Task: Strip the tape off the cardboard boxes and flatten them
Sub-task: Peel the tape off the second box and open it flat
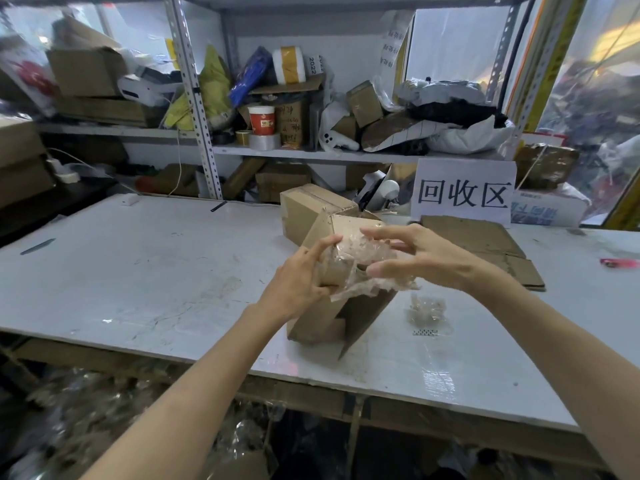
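A brown cardboard box (325, 320) stands tilted on the white table (138, 271), its flaps open at the bottom. Crumpled clear tape (367, 258) clings to its upper end. My left hand (301, 282) grips the box's upper left corner, thumb over the tape. My right hand (415, 254) hovers at the upper right with fingers spread, fingertips touching the tape wad. A second taped box (308, 209) lies behind it. A flattened cardboard sheet (485, 244) lies to the right.
A ball of stripped tape (427, 308) lies on the table right of the box. A pink cutter (620, 262) sits at the far right. A white sign (464, 192) stands at the back. Cluttered shelves rise behind; scrap tape lies below the table's front edge.
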{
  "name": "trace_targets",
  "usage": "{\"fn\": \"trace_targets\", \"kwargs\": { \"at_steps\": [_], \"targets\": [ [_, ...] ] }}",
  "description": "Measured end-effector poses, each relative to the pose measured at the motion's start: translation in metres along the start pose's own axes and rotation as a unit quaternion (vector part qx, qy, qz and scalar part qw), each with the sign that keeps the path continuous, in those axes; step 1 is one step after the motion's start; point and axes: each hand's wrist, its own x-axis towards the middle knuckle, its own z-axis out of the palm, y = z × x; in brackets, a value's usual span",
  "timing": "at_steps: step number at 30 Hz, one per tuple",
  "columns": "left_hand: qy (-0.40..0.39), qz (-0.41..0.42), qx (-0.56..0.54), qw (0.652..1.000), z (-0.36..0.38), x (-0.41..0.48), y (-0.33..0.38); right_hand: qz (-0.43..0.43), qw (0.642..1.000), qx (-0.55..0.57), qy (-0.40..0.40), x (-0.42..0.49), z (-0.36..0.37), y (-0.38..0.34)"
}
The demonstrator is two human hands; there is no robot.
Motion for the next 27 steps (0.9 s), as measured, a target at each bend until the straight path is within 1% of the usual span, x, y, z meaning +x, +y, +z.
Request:
{"fn": "trace_targets", "kwargs": {
  "at_steps": [2,3,4,6,7,8,10,11,14,16,18,20,22,23,24,27],
  "targets": [
    [0.009,0.001,0.002,1.000,0.001,0.001,0.002,0.008,0.993,-0.114,-0.029,-0.006,0.004,-0.004],
    [0.012,0.000,0.002,1.000,0.002,0.001,0.003,-0.009,0.983,-0.182,-0.022,-0.007,0.012,-0.005],
    [0.012,-0.001,0.002,1.000,0.003,0.002,0.003,-0.034,0.970,-0.239,0.008,-0.007,0.020,-0.006],
    [0.004,0.003,0.007,1.000,0.004,0.003,0.004,-0.081,0.947,-0.294,0.099,-0.005,0.027,-0.009],
    [-0.002,0.006,0.009,1.000,0.004,0.003,0.005,-0.098,0.938,-0.309,0.126,-0.004,0.027,-0.011],
    [-0.008,0.006,0.007,1.000,0.003,0.004,0.004,-0.114,0.925,-0.339,0.133,-0.002,0.025,-0.011],
    [-0.018,0.003,0.000,1.000,0.001,0.007,0.003,-0.155,0.888,-0.416,0.120,0.000,0.024,-0.011],
    [-0.021,0.003,-0.001,1.000,0.000,0.008,0.002,-0.172,0.882,-0.423,0.116,-0.001,0.024,-0.011],
    [-0.024,0.011,0.002,1.000,-0.001,0.010,0.000,-0.203,0.907,-0.352,0.108,-0.002,0.026,-0.010],
    [-0.028,0.010,-0.003,1.000,-0.002,0.012,-0.001,-0.207,0.931,-0.269,0.134,-0.002,0.024,-0.007],
    [-0.033,0.010,-0.010,0.999,-0.003,0.014,0.001,-0.189,0.942,-0.208,0.182,0.001,0.020,-0.005],
    [-0.034,0.011,-0.013,0.999,-0.004,0.017,0.004,-0.146,0.952,-0.151,0.222,0.007,0.018,-0.002],
    [-0.034,0.006,-0.023,0.999,-0.004,0.018,0.006,-0.098,0.962,-0.089,0.238,0.012,0.014,-0.003],
    [-0.033,0.007,-0.023,0.999,-0.005,0.018,0.007,-0.078,0.969,-0.064,0.225,0.015,0.011,-0.005],
    [-0.034,0.009,-0.018,0.999,-0.005,0.018,0.008,-0.065,0.978,-0.045,0.194,0.018,0.006,-0.006],
    [-0.061,-0.002,-0.019,0.998,-0.002,0.015,0.008,-0.025,0.999,-0.013,0.042,0.027,-0.009,-0.013]
  ]
}}
